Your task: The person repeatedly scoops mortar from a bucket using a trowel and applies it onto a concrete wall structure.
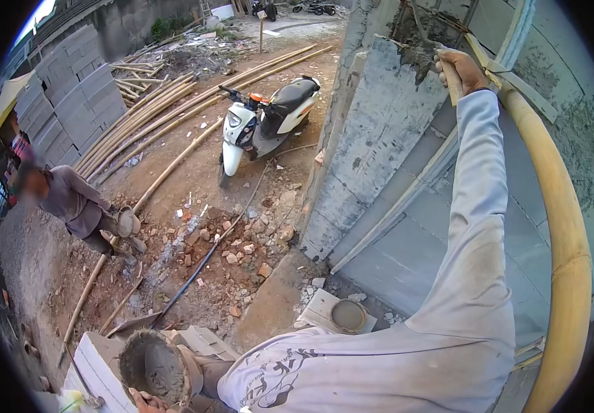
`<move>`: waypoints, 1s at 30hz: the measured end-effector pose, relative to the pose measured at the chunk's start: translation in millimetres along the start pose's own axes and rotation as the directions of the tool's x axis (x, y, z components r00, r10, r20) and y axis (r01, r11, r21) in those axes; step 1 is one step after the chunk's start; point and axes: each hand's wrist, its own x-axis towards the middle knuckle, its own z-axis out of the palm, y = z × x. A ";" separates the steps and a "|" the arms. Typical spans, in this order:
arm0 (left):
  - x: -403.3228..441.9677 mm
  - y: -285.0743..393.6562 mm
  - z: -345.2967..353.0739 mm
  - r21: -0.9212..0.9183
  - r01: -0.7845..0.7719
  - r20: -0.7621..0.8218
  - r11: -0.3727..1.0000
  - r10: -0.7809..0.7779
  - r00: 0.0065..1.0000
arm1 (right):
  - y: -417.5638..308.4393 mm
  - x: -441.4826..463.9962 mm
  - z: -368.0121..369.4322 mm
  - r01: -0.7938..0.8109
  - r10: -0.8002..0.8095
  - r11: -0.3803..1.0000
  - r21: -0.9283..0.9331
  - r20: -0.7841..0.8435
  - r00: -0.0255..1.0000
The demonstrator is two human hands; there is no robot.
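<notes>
My right hand point(467, 73) is raised at the upper right, its fingers wrapped round the wooden handle of a trowel point(453, 81). The trowel's thin metal shank runs up to wet mortar point(415, 56) at the top of a grey, stained formwork board point(379, 148); its blade is hard to make out. Low on the left, a bucket point(192, 377) with grey mortar inside rests against my left forearm. The fingers of my left hand point(149, 400) curl around the near side of this bucket, and the rest of that hand is hidden.
A thick bamboo pole point(551, 241) curves along my right, beside a grey block wall point(421, 255). Below stands another bucket point(348, 315). Rubble point(242, 251), a scooter point(269, 124) and long bamboo poles point(166, 113) lie beyond. At left a person point(76, 199) carries a bucket point(128, 223).
</notes>
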 end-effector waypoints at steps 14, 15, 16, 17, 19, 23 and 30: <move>-13.4 -4.7 51.4 -0.202 -0.263 -0.071 0.943 0.254 0.965 | 38.2 -338.9 473.6 0.979 -0.167 0.088 0.186 0.971 -0.169; -15.8 -3.8 51.2 -0.194 -0.233 -0.048 0.953 0.228 0.973 | 35.2 -358.9 493.0 0.971 -0.148 0.053 0.235 0.963 -0.225; -18.8 -1.9 50.2 -0.186 -0.205 -0.021 0.961 0.205 0.979 | 37.2 -375.4 512.1 0.959 -0.130 0.017 0.281 0.952 -0.277; -21.3 -2.2 50.7 -0.174 -0.176 0.009 0.969 0.180 0.984 | 48.4 -392.3 532.1 0.953 -0.147 -0.053 0.298 0.942 -0.303; -28.4 -6.5 62.6 -0.156 -0.257 0.032 0.954 0.265 0.964 | 79.5 -411.8 560.3 0.929 -0.097 -0.106 0.356 0.926 -0.366; -47.1 -12.3 75.5 -0.178 -0.271 0.127 0.946 0.296 0.947 | 118.0 -427.7 572.4 0.929 0.208 0.044 0.368 0.906 -0.369; -54.8 -22.5 96.2 0.000 -0.391 0.248 0.920 0.379 0.892 | 167.6 -419.9 538.4 0.884 0.182 0.445 0.147 0.951 -0.250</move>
